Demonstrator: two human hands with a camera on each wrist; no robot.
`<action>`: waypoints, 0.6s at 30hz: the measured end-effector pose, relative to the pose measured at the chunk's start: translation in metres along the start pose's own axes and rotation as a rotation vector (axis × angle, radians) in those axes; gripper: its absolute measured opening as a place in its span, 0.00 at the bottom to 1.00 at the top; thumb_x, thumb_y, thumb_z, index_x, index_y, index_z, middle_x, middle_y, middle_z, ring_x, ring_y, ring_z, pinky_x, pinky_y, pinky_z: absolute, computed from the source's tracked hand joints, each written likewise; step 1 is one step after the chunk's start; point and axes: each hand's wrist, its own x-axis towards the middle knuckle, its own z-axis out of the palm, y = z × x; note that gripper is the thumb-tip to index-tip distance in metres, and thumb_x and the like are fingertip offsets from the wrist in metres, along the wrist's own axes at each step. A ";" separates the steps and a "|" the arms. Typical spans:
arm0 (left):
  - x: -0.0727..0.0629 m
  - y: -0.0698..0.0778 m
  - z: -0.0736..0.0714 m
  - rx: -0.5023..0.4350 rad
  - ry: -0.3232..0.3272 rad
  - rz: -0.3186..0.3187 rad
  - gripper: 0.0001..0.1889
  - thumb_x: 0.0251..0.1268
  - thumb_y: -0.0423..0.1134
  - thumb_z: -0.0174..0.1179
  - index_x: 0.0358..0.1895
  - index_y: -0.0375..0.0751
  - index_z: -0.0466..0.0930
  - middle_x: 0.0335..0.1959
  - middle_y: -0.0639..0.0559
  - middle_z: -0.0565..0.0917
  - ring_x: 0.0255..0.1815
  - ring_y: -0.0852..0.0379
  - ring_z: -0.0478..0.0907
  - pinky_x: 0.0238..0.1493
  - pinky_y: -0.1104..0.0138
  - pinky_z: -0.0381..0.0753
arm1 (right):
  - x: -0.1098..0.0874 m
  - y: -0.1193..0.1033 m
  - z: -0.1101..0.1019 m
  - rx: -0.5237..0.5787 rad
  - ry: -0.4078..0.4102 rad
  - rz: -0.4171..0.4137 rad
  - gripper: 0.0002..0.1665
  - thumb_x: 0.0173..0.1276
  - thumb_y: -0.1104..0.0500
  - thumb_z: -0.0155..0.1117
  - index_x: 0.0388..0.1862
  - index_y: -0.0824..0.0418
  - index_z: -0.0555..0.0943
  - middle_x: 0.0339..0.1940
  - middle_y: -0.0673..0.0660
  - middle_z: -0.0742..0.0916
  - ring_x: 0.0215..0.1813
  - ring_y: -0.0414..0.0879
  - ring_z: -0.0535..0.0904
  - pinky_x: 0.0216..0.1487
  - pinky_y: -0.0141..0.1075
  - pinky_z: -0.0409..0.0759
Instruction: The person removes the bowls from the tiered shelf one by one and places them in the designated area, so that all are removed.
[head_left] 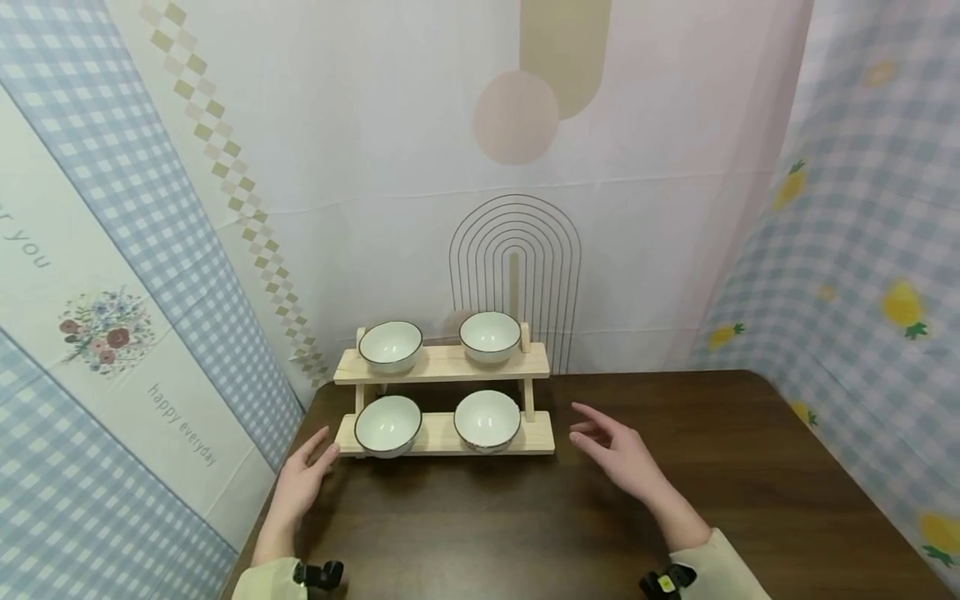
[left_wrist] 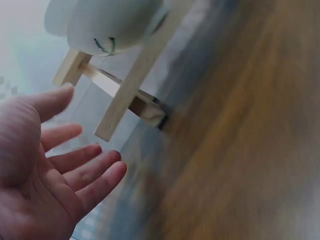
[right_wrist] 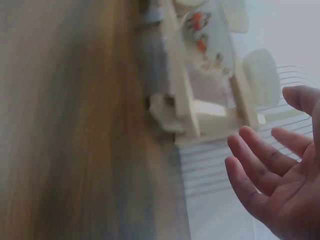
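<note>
A two-tier light wooden rack [head_left: 442, 444] stands toward the back of the dark table, with two white, dark-rimmed bowls on each tier. On the upper tier are a left bowl [head_left: 391, 343] and a right bowl [head_left: 490, 335]; below them sit another left bowl [head_left: 388, 423] and right bowl [head_left: 487, 418]. My left hand [head_left: 302, 477] is beside the lower tier's left end, fingers loosely extended and holding nothing. To the right of the rack, a gap away, my right hand [head_left: 617, 452] hovers with relaxed, empty fingers. The right wrist view shows a red pattern on one bowl [right_wrist: 212, 42].
The brown wooden table [head_left: 480, 517] extends in front of the rack and to its right. A pale printed cloth [head_left: 390, 250] hangs right behind it. Blue checked cloths border the left [head_left: 150, 167] and right [head_left: 847, 317] sides.
</note>
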 end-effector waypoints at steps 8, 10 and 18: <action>0.014 -0.005 0.014 -0.250 0.085 -0.048 0.32 0.87 0.42 0.55 0.83 0.29 0.59 0.77 0.26 0.68 0.56 0.61 0.82 0.55 0.69 0.84 | 0.015 -0.019 0.029 0.206 -0.061 0.116 0.35 0.81 0.49 0.66 0.81 0.58 0.72 0.51 0.60 0.91 0.49 0.56 0.89 0.52 0.54 0.87; 0.014 -0.006 0.017 -0.286 0.111 -0.047 0.31 0.86 0.40 0.56 0.82 0.28 0.60 0.76 0.25 0.69 0.51 0.69 0.80 0.53 0.71 0.84 | 0.017 -0.024 0.036 0.214 -0.071 0.134 0.35 0.81 0.50 0.66 0.82 0.58 0.71 0.49 0.59 0.91 0.46 0.53 0.89 0.51 0.54 0.87; 0.017 -0.010 0.029 -0.299 0.146 -0.058 0.30 0.84 0.36 0.58 0.80 0.26 0.63 0.75 0.24 0.71 0.43 0.75 0.80 0.50 0.71 0.85 | 0.025 -0.036 0.055 0.224 -0.090 0.115 0.38 0.81 0.50 0.66 0.82 0.64 0.69 0.46 0.60 0.92 0.40 0.49 0.89 0.45 0.47 0.87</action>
